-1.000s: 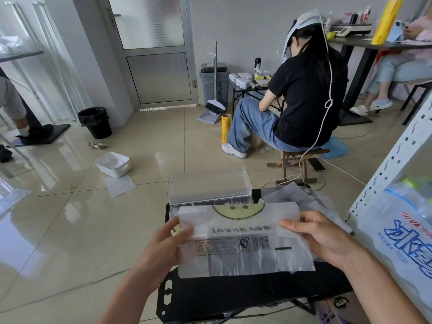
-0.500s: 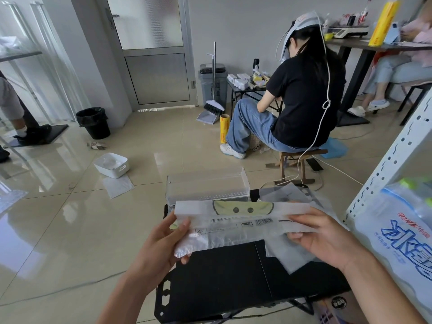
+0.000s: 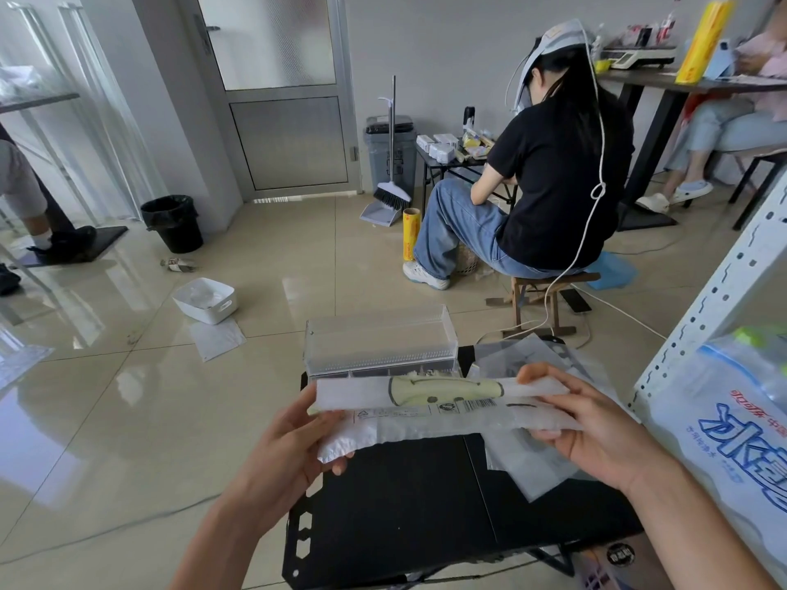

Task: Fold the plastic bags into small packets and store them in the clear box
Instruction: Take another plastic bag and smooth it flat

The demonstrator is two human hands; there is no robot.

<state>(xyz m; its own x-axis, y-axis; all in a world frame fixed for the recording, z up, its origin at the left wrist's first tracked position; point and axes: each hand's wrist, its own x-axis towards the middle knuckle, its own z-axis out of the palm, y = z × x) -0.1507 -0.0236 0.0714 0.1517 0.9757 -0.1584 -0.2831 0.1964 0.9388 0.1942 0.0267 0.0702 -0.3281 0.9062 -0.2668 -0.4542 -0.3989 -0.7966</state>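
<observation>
A: Plastic bag (image 3: 443, 408), folded into a long narrow band, is stretched between both hands above the black table (image 3: 409, 504). The left hand (image 3: 294, 436) pinches its left end, thumb on top and fingers under the loose corner that hangs down. The right hand (image 3: 592, 423) clamps the right end, thumb over the upper edge.

B: And the clear box (image 3: 379, 347)?

A: Just behind the band, on the table's far edge, apart from both hands. More flat bags (image 3: 524, 457) lie on the table under the right hand.

B: The room?

A: Glossy tiled floor (image 3: 106, 398), a white tub (image 3: 204, 300) and a black bin (image 3: 172, 223) on it, a person in a black shirt (image 3: 549, 185) seated on a stool with their back turned.

B: Any writing?

A: A yellow face print, a barcode and small symbols on the bag; the text is too small to read. Blue Chinese characters on a package (image 3: 732, 445) at the right.
</observation>
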